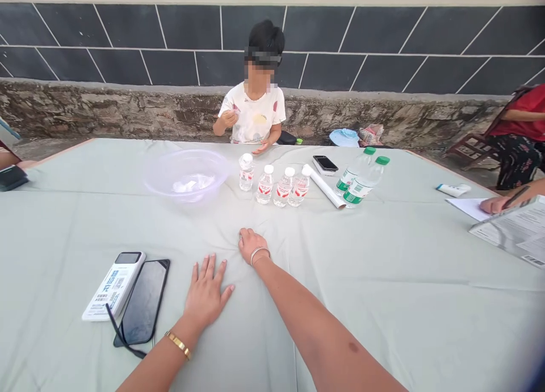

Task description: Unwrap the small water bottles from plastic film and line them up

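Note:
My left hand (208, 292) lies flat on the pale green tablecloth (366, 318), palm down with fingers spread, holding nothing. A gold bracelet is on that wrist. To its left lie a black smartphone (143, 301) and a white power bank (114, 287), with a short black cable (123, 335) across the phone's lower end. My right hand (252, 245) rests on the cloth further forward, fingers curled in; small folds run out from it. Whether anything is pinched under those fingers is hidden. Beyond it stand several small water bottles (282, 187) with white caps and red-marked labels.
A clear purple-tinted basin (187, 176) holds something white. Further right are a white roll (326, 186), a phone (325, 163) on a box and two green-capped bottles (361, 182). A person (255, 108) sits opposite. Another person's hand (494, 204) holds a pen over paper at right.

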`<state>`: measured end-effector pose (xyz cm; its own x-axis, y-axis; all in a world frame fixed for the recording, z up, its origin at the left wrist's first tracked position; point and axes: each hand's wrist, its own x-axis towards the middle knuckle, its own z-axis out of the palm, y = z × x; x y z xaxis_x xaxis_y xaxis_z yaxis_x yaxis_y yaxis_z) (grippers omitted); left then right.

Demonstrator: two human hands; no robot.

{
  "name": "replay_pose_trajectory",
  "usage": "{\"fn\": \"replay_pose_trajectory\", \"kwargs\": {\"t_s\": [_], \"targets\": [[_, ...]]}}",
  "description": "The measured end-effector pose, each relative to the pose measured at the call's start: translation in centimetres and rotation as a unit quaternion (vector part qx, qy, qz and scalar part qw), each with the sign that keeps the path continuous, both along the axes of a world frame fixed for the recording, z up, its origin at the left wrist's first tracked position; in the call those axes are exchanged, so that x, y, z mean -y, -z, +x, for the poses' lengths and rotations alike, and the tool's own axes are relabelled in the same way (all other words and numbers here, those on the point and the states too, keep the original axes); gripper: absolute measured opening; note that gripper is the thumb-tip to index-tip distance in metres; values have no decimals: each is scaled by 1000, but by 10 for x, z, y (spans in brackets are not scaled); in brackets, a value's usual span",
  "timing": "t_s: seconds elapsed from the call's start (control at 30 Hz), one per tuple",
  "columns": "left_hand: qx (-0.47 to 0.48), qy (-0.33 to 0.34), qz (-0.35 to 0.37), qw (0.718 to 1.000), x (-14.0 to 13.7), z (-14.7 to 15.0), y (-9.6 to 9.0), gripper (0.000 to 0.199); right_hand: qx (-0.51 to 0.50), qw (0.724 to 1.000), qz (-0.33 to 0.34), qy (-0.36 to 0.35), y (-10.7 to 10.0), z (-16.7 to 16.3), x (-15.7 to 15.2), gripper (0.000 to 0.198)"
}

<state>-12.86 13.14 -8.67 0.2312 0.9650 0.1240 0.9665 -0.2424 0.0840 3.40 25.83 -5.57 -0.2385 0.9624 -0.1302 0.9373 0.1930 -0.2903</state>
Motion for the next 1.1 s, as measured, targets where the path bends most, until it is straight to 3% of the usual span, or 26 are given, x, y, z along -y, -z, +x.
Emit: {"fn": "replay_pose_trajectory", "kwargs": {"t_s": [0.33,0.67,0.83,1.0,1.1], "targets": [[-10,-18,-27,999,0,7,-17,63,16,1000,-11,3,3,-2,-4,25],[-9,-14,-15,1000,-2,6,-9,62,-8,1000,-8,9,6,-4,-12,22],[-5,-10,-8,1000,-1,6,-4,62,-67,994,33,80,-5,-21,-67,37],[13,0,17,1000,-1,7,5,63,-135,955,81,253,-12,-42,-144,63],[19,2,27,999,-1,7,9,64,-150,938,83,302,-10,-46,-181,68]]}}
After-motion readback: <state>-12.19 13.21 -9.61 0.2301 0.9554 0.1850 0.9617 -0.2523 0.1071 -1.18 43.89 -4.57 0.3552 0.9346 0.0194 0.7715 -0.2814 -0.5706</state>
